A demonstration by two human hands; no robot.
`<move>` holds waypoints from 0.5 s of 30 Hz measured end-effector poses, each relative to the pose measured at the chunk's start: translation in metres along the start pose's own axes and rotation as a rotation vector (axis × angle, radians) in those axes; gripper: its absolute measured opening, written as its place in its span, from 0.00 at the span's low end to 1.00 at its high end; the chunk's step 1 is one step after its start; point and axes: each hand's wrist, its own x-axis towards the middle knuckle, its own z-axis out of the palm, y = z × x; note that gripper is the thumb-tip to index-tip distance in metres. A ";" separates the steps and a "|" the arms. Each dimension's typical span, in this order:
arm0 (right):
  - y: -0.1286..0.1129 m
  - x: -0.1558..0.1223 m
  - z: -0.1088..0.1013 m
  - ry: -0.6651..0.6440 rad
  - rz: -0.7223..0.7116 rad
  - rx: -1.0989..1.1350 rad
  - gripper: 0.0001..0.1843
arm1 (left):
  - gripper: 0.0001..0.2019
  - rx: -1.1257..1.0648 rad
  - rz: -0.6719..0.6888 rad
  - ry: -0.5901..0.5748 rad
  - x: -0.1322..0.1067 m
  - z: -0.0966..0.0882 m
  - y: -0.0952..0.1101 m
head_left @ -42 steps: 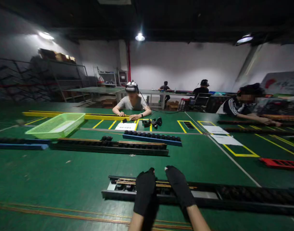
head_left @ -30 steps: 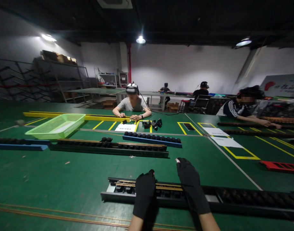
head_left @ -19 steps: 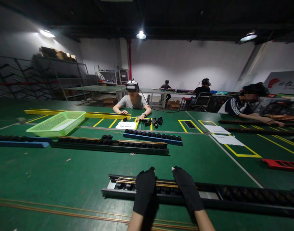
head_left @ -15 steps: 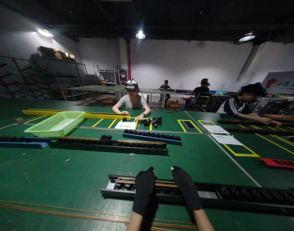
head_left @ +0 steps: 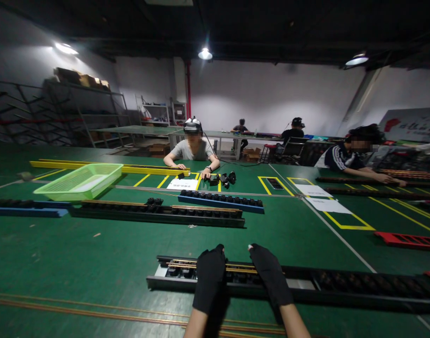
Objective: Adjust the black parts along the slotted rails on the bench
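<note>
A long black rail (head_left: 306,286) with brass strips (head_left: 179,265) and a row of small black parts lies across the green table in front of me. Both my hands wear black gloves and rest on top of it near its left end. My left hand (head_left: 209,279) sits over the brass strips with its fingers bent down onto the rail. My right hand (head_left: 270,274) lies a little to the right, thumb tip up and fingers also curled down. What the fingers press or pinch is hidden under the hands.
Farther back lie a second black rail (head_left: 158,213), blue rails (head_left: 222,202), a green mesh basket (head_left: 79,180), a yellow rail (head_left: 109,166) and a red tray (head_left: 408,239). A person (head_left: 192,150) sits opposite; another person (head_left: 348,157) works at the right. Thin brass rods (head_left: 77,312) lie near me.
About a second ago my right hand was lifted forward and to the right. It has come back down onto the rail beside my left hand, which has stayed put.
</note>
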 end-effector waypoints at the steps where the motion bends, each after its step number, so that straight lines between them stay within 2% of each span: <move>1: -0.001 0.002 -0.003 -0.005 -0.003 -0.003 0.24 | 0.18 -0.004 -0.004 -0.002 0.000 0.000 0.000; 5: -0.009 0.012 -0.020 -0.049 -0.005 -0.014 0.23 | 0.18 -0.011 -0.009 -0.003 0.000 -0.003 0.001; 10: -0.019 0.030 -0.038 -0.063 0.082 -0.072 0.17 | 0.17 -0.024 -0.017 -0.004 -0.001 -0.006 0.002; 15: -0.012 0.051 -0.058 -0.030 0.155 -0.122 0.17 | 0.17 -0.006 0.008 0.002 -0.002 -0.005 0.001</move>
